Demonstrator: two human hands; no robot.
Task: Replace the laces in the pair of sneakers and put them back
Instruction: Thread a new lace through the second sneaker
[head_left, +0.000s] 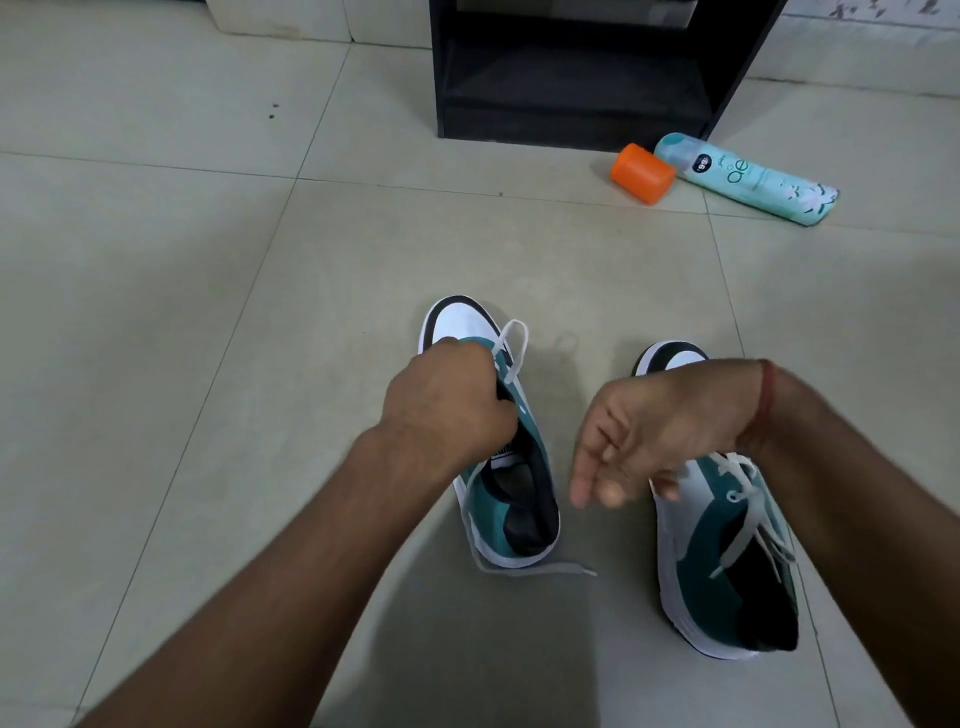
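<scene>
Sneakers: two teal, white and black ones stand on the tiled floor (156, 260), toes pointing toward the dark shelf unit (571, 67) at the far wall. Taking that shelf unit as the landmark, the left sneaker (511, 499) sits nearer the person and roughly in line with it, while the right sneaker (727, 561) lies nearer still and off to the right. An orange cap (641, 173) and a pale turquoise spray can (748, 179) lie just at the unit's right foot, touching or nearly touching each other.

The left hand (447, 400) is closed over the tongue area of the left sneaker, pinching a white lace (514, 348) that loops up past the knuckles; another stretch of lace trails on the floor at the heel. The right hand (660, 431) hovers over the right sneaker with fingers curled narrow; it looks as if it grips the shoe's upper edge, though blur leaves that uncertain. That shoe's lace (748, 514) appears threaded, with loose ends.

Judging from this, lacing is mostly done and the pair is being gathered for return. The next move likely calls for a firm hold on each shoe, tucking the trailing lace, then carrying both forward into the shelf unit.
</scene>
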